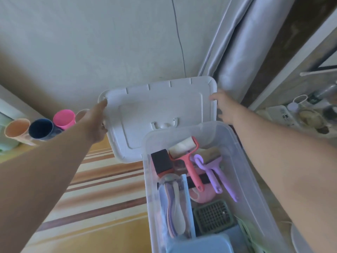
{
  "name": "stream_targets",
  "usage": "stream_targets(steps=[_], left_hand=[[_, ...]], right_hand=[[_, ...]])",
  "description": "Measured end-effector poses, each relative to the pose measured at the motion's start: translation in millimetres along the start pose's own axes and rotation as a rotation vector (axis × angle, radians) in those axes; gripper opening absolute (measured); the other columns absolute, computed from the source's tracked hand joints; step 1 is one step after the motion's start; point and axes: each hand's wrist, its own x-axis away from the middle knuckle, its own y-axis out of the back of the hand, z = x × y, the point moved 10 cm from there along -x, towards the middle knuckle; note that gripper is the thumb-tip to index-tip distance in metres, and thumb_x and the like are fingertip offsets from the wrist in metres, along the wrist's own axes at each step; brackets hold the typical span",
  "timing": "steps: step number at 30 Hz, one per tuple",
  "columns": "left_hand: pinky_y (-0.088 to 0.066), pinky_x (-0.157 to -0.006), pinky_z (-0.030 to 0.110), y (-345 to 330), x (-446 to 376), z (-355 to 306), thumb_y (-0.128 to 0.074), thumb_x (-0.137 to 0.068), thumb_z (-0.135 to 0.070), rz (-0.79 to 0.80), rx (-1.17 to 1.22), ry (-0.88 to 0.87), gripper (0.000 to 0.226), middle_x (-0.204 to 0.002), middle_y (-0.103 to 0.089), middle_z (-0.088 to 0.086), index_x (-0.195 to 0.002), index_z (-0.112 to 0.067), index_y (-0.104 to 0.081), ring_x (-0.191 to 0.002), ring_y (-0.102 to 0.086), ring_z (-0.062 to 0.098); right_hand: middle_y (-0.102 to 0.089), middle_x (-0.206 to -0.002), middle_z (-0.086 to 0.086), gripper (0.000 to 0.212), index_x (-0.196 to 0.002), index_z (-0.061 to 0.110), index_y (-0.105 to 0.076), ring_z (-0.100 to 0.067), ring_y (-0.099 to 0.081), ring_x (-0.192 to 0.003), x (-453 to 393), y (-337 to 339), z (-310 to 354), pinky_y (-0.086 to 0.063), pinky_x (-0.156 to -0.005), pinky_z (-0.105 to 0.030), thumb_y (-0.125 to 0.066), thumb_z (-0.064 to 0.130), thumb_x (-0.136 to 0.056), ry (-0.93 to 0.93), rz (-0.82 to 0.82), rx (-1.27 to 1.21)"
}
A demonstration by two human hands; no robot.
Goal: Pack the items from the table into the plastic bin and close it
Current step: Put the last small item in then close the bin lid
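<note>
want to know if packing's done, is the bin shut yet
Open. Both hands hold the lid behind the bin.

A single wide-angle view from a camera worn on the person's head, looking forward and steeply down along both outstretched forearms. The plastic bin (209,179) sits close below, filling the lower centre. The wall (91,42) behind bends at the edges, probably from lens distortion. There is no second view.
</note>
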Motion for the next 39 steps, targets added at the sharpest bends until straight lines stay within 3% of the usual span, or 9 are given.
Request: stream_targets(steps=[3, 6, 9, 10, 13, 19, 24, 28, 39], left_hand=[[-0.037, -0.044, 0.022, 0, 29, -9, -0.064, -0.078, -0.07, 0.043, 0.129, -0.068, 0.045, -0.072, -0.049, -0.007, -0.1, -0.031, -0.066, -0.043, -0.045, 0.009], [-0.048, -0.06, 0.024, 8, 63, -25, -0.04, -0.102, -0.063, 0.018, 0.402, -0.117, 0.055, -0.07, -0.069, -0.009, -0.139, -0.03, -0.064, -0.057, -0.064, 0.008], [-0.052, -0.072, 0.024, 13, 113, -42, -0.052, -0.101, -0.045, 0.061, 0.723, -0.166, 0.027, -0.076, -0.068, -0.009, -0.102, -0.02, -0.062, -0.099, -0.038, 0.008], [-0.048, -0.074, 0.023, 10, 131, -46, -0.056, -0.098, -0.031, 0.097, 0.733, -0.177, 0.016, -0.07, -0.056, -0.009, -0.089, -0.019, -0.05, -0.058, -0.037, 0.017], [-0.051, -0.088, 0.033, -5, 184, -43, -0.06, -0.067, -0.001, 0.266, 0.676, -0.149, 0.028, -0.069, -0.059, 0.0, -0.083, -0.018, -0.044, -0.065, -0.065, 0.021], [-0.021, -0.125, 0.049, -29, 223, -12, -0.028, -0.086, 0.007, 0.643, 0.441, -0.13, 0.062, -0.155, -0.046, 0.021, -0.144, -0.001, -0.047, -0.144, -0.043, 0.04], [-0.018, -0.125, 0.057, -97, 279, -19, -0.022, -0.087, 0.013, 1.014, 0.437, -0.017, 0.074, -0.161, -0.036, 0.028, -0.157, -0.009, -0.034, -0.148, -0.033, 0.049], [-0.017, -0.125, 0.061, -128, 298, -21, -0.024, -0.086, 0.014, 1.11, 0.458, 0.051, 0.077, -0.165, -0.029, 0.027, -0.159, -0.008, -0.033, -0.15, -0.029, 0.05], [-0.058, -0.082, 0.041, -102, 275, 68, -0.054, -0.103, -0.053, 0.368, -0.035, -0.062, 0.037, -0.097, -0.077, 0.005, -0.115, -0.023, -0.071, -0.083, -0.073, 0.024]], right_hand=[[-0.072, -0.119, 0.002, 0.034, -0.119, 0.035, -0.068, -0.025, -0.067, -0.114, 33, 7, 27, -0.052, -0.095, -0.043, -0.062, 0.029, -0.086, 0.165, -0.04, -0.068], [-0.074, -0.118, 0.008, 0.018, -0.111, 0.035, -0.071, -0.013, -0.068, -0.111, 94, 35, 56, -0.05, -0.092, -0.037, -0.059, 0.035, -0.097, 0.34, -0.112, -0.294], [-0.074, -0.094, 0.002, 0.033, -0.089, 0.025, -0.075, -0.011, -0.072, -0.097, 182, 69, 45, -0.051, -0.097, -0.033, -0.053, 0.044, -0.104, 0.354, -0.12, -0.609], [-0.068, -0.079, 0.002, 0.04, -0.078, 0.023, -0.074, -0.012, -0.07, -0.083, 217, 80, 32, -0.051, -0.093, -0.032, -0.053, 0.043, -0.105, 0.342, -0.129, -0.663], [-0.056, -0.063, 0.005, 0.035, -0.063, 0.021, -0.061, -0.014, -0.058, -0.064, 306, 112, -26, -0.049, -0.069, -0.033, -0.067, 0.024, -0.097, 0.295, -0.309, -0.566], [-0.065, -0.091, -0.001, 0.068, -0.101, 0.036, -0.066, -0.02, -0.066, -0.075, 385, 166, -141, -0.056, -0.067, -0.037, -0.094, 0.069, -0.049, 0.134, -0.411, -0.131], [-0.027, -0.164, -0.003, 0.096, -0.162, 0.036, -0.023, -0.024, -0.033, -0.148, 392, 226, -70, -0.035, -0.115, -0.044, -0.078, 0.054, -0.086, 0.333, -0.559, 0.477], [-0.067, -0.135, 0.016, 0.062, -0.148, 0.046, -0.049, -0.013, -0.065, -0.119, 357, 218, -52, -0.05, -0.105, -0.046, -0.056, 0.072, -0.093, 0.296, -0.176, 0.662], [-0.066, -0.081, 0.004, 0.027, -0.095, 0.019, -0.065, -0.02, -0.063, -0.079, 300, 164, -114, -0.043, -0.064, -0.031, -0.063, 0.045, -0.099, 0.218, -0.249, 0.184]])
